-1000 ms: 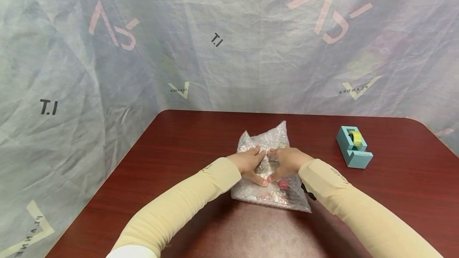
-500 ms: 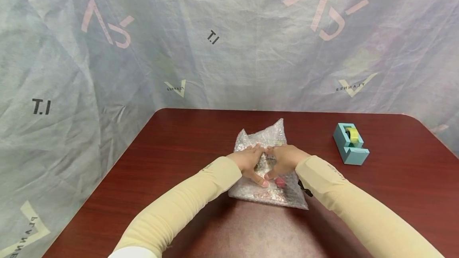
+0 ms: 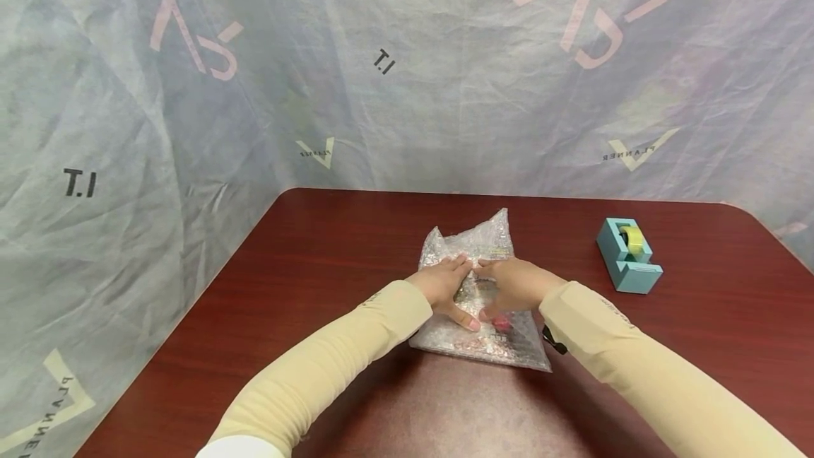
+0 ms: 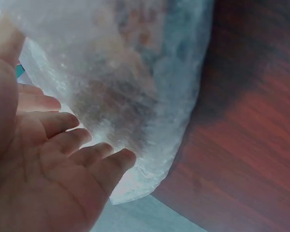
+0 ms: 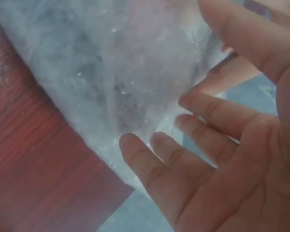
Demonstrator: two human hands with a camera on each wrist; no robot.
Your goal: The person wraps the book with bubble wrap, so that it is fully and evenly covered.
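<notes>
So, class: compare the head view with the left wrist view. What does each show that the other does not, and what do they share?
Only the head view shows the teal tape dispenser at the table's right, the right hand, both beige sleeves and the printed backdrop.

Only the left wrist view shows the left hand from the palm side, its straight fingers against the wrap's underside.

Both show the left hand, the bubble wrap bundle and the dark red table.

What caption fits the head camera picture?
Two hands press a bubble-wrap bundle on a red-brown table.
</notes>
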